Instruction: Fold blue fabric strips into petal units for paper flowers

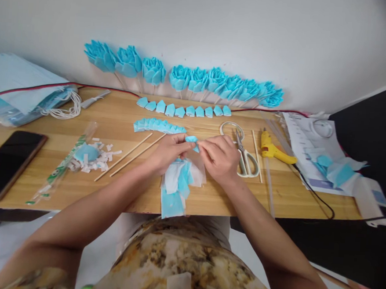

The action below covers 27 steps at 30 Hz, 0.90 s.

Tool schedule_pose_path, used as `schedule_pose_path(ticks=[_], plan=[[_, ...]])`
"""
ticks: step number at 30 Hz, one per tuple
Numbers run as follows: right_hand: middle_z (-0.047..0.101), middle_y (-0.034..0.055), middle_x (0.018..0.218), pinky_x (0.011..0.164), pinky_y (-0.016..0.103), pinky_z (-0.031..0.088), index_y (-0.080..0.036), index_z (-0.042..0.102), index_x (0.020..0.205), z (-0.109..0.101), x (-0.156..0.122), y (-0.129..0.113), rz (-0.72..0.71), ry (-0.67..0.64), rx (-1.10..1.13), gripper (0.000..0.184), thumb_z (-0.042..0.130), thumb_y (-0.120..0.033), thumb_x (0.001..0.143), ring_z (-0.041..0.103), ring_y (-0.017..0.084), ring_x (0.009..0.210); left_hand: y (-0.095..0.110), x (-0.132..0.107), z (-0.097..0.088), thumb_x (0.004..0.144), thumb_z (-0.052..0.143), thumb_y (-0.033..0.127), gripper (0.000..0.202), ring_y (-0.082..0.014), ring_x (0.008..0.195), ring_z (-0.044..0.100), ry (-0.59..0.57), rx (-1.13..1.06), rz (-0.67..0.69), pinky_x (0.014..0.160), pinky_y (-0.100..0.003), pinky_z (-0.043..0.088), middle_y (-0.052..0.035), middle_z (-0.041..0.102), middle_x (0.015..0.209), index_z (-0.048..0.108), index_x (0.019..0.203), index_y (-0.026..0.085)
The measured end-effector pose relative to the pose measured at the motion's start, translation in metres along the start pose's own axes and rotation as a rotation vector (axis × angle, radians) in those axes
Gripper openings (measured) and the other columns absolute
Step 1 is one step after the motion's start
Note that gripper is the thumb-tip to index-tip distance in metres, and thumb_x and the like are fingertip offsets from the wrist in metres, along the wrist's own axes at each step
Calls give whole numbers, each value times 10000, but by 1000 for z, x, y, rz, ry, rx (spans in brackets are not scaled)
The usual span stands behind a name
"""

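Between both hands, over the middle of the table, is a small blue fabric petal (191, 139). My left hand (172, 150) pinches its left side with thumb and forefinger. The fingertips of my right hand (219, 157) close on its right edge. Beneath them lie loose blue and white fabric pieces (175, 200), some hanging over the table's front edge. Beyond the hands a row of separate folded blue petals (170, 110) runs across the table, and nearer is a row of overlapping blue pieces (157, 125). Scissors (245, 157) rest just right of my right hand.
Finished blue fabric flowers (153, 70) on sticks lean against the wall. A yellow glue gun (273, 150) and papers (299, 138) lie right. Wooden sticks (126, 155), white scraps (104, 161), a phone (11, 165) and a bag of blue-white sheets (28, 84) are left. Tape (225, 125) sits behind the scissors.
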State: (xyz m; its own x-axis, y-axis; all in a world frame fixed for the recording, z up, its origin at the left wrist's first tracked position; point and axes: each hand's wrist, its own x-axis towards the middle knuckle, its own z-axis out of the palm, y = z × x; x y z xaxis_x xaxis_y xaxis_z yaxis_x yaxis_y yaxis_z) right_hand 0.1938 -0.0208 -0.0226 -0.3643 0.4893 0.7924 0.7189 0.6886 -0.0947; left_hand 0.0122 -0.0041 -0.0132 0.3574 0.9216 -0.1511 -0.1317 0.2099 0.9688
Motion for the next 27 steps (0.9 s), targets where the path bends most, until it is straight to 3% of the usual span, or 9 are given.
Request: schedule_pose_path(ticks=[10, 14, 18, 21, 27], plan=[[723, 72, 915, 734, 377, 499, -205, 744, 1083, -11, 11, 0, 28, -157, 131, 243, 569, -169, 919, 617, 213, 827, 6, 1, -3, 706, 699, 332, 236, -88, 545, 419, 56, 60, 32, 557, -249, 328, 45, 484, 552, 538, 615, 186], [722, 58, 1027, 845, 384, 521, -239, 714, 1138, -20, 17, 12, 356, -156, 313, 248, 543, -227, 957, 651, 200, 952, 10, 0, -3, 710, 701, 372, 237, -84, 528, 378, 32, 131, 23, 529, -250, 277, 50, 467, 552, 566, 659, 184], [728, 60, 1134, 827, 359, 555, -249, 630, 1264, -19, 17, 18, 667, -356, 640, 334, 598, -305, 936, 685, 191, 979, 10, 1, -3, 702, 713, 392, 252, -83, 527, 359, 33, 149, 15, 523, -252, 255, 51, 453, 562, 571, 675, 186], [724, 55, 1097, 837, 356, 560, -243, 609, 1295, -11, 12, 14, 742, -425, 845, 387, 630, -344, 922, 693, 180, 950, 8, 2, -3, 693, 718, 400, 248, -84, 532, 350, 31, 152, 9, 526, -251, 251, 52, 451, 573, 603, 710, 181], [685, 18, 936, 769, 311, 531, -214, 626, 1253, 2, 6, 8, 801, -383, 958, 399, 673, -305, 867, 650, 151, 844, 4, 3, -4, 708, 704, 386, 230, -91, 572, 391, 22, 201, 34, 556, -248, 286, 42, 500, 627, 638, 755, 170]])
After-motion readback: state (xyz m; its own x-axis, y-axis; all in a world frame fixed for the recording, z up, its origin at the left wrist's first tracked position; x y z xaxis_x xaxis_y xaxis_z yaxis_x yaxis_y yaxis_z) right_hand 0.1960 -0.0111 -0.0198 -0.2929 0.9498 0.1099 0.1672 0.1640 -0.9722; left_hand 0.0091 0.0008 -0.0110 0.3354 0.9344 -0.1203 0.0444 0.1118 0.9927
